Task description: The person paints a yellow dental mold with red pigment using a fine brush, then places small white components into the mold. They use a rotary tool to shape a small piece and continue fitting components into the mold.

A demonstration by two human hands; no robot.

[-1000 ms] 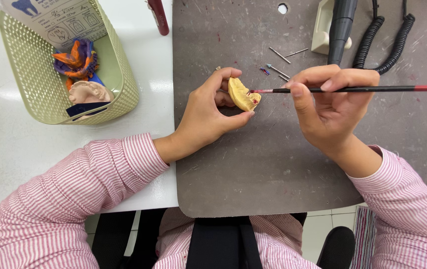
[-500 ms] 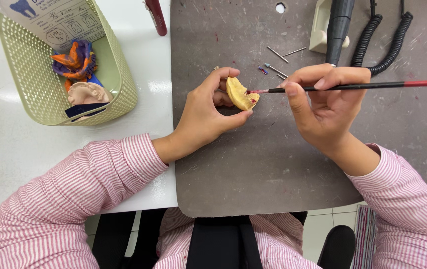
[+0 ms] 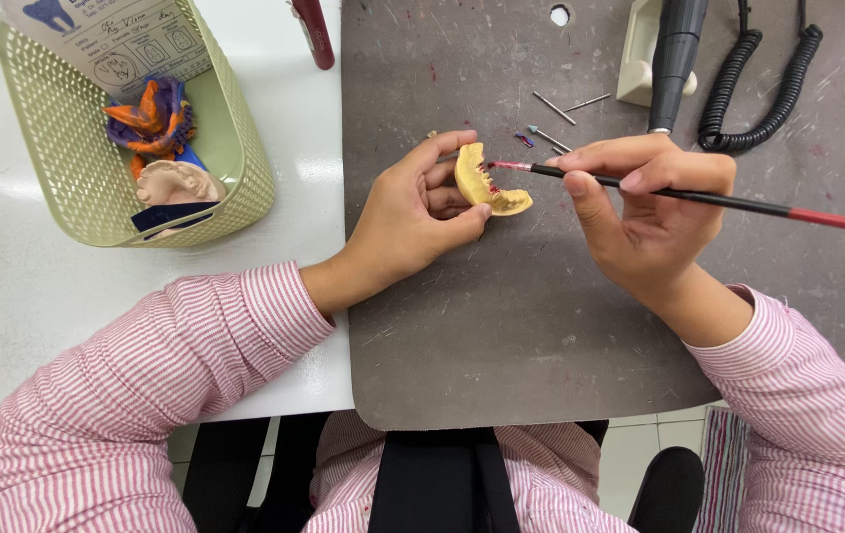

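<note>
Fingers of the left hand are clamped on a yellow dental cast above the grey mat; the right hand pinches a thin brush, its tip touching the cast.

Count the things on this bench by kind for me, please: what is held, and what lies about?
Yellow plaster dental models, in the left hand: 1
Thin black, red-ended brushes, in the right hand: 1
Green plastic mesh baskets: 1
Pink dental casts in the basket: 1
Black handpieces with coiled cord: 1
Thin metal burs on the grey mat: about 4
Total: about 9
</note>
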